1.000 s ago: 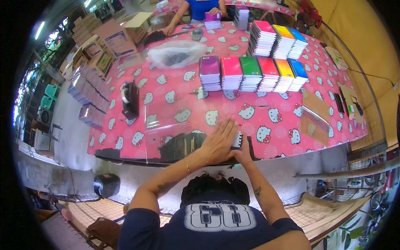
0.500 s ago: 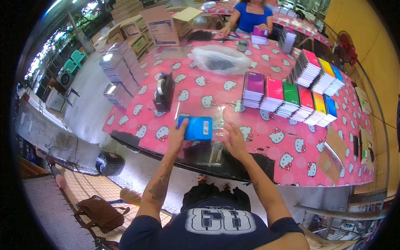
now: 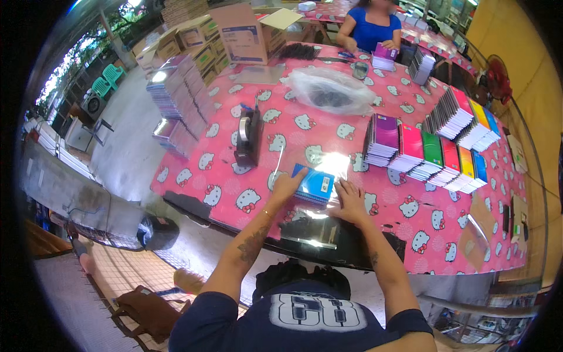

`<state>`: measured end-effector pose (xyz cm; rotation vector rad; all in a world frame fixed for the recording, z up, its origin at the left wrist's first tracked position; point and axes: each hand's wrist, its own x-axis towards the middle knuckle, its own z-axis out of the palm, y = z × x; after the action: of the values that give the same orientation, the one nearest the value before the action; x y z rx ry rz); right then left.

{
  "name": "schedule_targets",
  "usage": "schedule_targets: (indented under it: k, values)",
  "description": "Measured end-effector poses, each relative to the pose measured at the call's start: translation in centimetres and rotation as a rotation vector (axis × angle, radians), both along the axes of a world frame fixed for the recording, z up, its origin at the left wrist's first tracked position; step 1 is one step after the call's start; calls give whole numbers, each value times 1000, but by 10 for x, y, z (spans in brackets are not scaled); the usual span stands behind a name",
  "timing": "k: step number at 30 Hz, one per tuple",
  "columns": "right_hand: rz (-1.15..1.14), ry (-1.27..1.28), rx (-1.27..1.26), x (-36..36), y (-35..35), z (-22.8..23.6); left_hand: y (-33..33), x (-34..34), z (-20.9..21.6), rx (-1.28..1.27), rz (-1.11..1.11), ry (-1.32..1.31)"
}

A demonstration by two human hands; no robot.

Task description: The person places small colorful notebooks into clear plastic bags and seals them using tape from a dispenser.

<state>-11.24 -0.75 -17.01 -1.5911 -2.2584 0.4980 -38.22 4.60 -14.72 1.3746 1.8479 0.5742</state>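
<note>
A small blue spiral notebook point(image 3: 316, 185) lies near the table's front edge, on a clear shiny plastic sheet point(image 3: 335, 161). My left hand point(image 3: 286, 186) grips the notebook's left side, its thumb over the cover and its other fingers mostly hidden. Just right of the notebook, my right hand point(image 3: 352, 205) rests open and palm down on the plastic, fingers extended. Beyond my left hand stands a black tape dispenser point(image 3: 248, 138).
Stacks of coloured notebooks point(image 3: 431, 152) stand to the right, taller wrapped stacks point(image 3: 182, 97) at the left edge. A clear plastic bag point(image 3: 331, 91) lies farther back, with cardboard boxes point(image 3: 240, 35) behind it. Across the table, a person in blue point(image 3: 372, 29) handles a purple notebook point(image 3: 385, 51).
The notebook has come down onto the plastic sheet, turned slightly, with my left hand still on it. My right hand has flattened beside it. The whole view has shifted a little.
</note>
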Motion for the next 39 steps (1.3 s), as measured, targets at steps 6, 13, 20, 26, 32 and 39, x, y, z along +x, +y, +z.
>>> schedule_targets:
  k: [6,13,20,26,32,39]
  values:
    - [-368,1323,-774,-17,6,1,-9,6,30,83,-88,228]
    - [-399,1138,-745,-44,1,23,3,-36,-28,144,-37,-37]
    - [-467,1122,-669,-41,3,9,6,-45,-41,-83,-7,-491]
    - [-481,809,-203,-27,-46,6,-57,-72,12,344,-380,-206]
    - [183,261,-74,-37,-80,26,-90,-112,-5,533,-892,118]
    - [99,215,-151,-41,-77,41,-82,-112,16,395,-1046,113]
